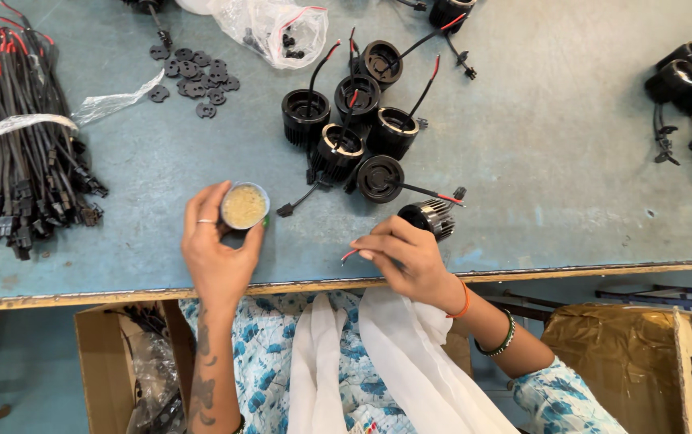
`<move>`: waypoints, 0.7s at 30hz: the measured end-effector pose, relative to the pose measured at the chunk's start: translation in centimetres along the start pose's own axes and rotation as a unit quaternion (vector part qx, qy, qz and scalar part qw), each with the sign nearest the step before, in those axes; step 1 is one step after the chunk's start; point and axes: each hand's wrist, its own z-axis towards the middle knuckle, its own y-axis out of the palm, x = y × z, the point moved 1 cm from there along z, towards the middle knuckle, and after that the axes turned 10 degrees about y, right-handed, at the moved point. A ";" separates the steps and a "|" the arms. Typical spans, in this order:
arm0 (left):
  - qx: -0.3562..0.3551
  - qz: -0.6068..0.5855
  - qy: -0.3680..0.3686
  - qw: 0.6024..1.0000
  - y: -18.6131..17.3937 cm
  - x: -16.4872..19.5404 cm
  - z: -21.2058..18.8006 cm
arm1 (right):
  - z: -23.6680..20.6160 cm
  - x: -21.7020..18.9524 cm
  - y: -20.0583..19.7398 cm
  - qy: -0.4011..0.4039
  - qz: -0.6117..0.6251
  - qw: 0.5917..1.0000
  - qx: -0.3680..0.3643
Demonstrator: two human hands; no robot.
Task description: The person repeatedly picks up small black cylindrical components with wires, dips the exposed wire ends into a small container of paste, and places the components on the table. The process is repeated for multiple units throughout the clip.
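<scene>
Lap: white cloth [394, 362] draped over my blue-patterned clothes, nearest the lens, below the table [571, 161] edge.
Left hand [217, 249]: fingers wrapped round a small round tin [244, 206] of yellowish paste, tilted up so the open top faces me; I judge that keeps the paste within reach of the other hand.
Left arm: forearm rises straight from the lap, wrist over the table edge, ring on one finger.
Right hand [406, 257]: fingertips pinched shut on a thin stick [349, 255] with a reddish tip, aimed toward the tin but apart from it.
Right arm: comes in from the lower right, elbow bent, bangles at the wrist, knuckles up.
Housing [430, 217]: one ribbed black-and-silver piece lies on its side just beyond my right knuckles; I cannot tell if they touch.
Cluster [354, 128]: more black housings with red-black leads stand together mid-table, close for picking.
Bundle [28, 137]: tied cables lie far left.
Discs [197, 76]: small black parts scattered beside a plastic bag [269, 28].
Boxes: cardboard box [631, 362] by my right knee.
</scene>
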 end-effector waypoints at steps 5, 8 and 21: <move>-0.001 0.158 0.048 0.986 0.0 0.4 0.3 | 0.3 -0.1 0.0 0.064 0.046 0.997 0.013; 0.041 0.152 0.065 0.985 0.2 1.9 -0.2 | 0.2 0.3 -0.1 0.109 0.089 0.990 0.033; -0.007 -0.113 -0.009 0.994 6.2 9.9 -3.8 | -1.7 1.8 0.7 0.161 0.178 0.967 0.084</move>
